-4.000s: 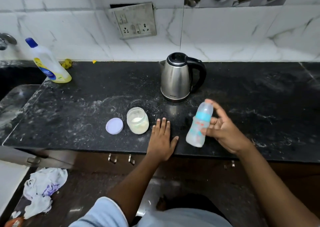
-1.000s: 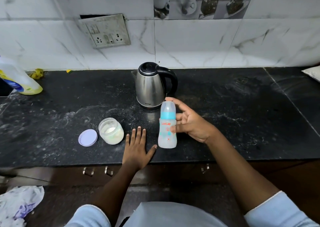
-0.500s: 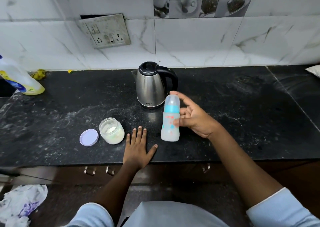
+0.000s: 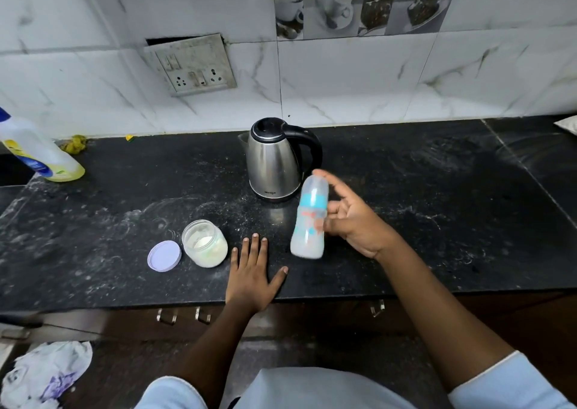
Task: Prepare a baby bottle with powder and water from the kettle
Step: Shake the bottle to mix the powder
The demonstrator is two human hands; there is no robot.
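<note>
My right hand [image 4: 352, 221] grips a capped baby bottle [image 4: 309, 218] with a blue collar, held off the black counter [image 4: 437, 209] and tilted slightly, blurred by motion. Cloudy whitish liquid fills its lower part. A steel kettle [image 4: 274, 162] with a black handle stands just behind the bottle. To the left, an open jar of white powder [image 4: 204, 243] stands beside its lilac lid [image 4: 164, 255], which lies flat. My left hand [image 4: 253, 271] rests flat on the counter's front edge, fingers spread, between the jar and the bottle.
A dish-soap bottle [image 4: 37, 152] with a blue cap stands at the counter's far left, near a yellow scrap [image 4: 75, 143]. A wall socket plate [image 4: 193, 65] hangs above the kettle. Crumpled cloth [image 4: 46, 374] lies on the floor, lower left. Drawer handles [image 4: 181, 315] sit under the counter's edge.
The bottle stood upright near the counter a second ago; now it is lifted higher and tilted, blurred as my right hand moves it. My left hand stays flat in place.
</note>
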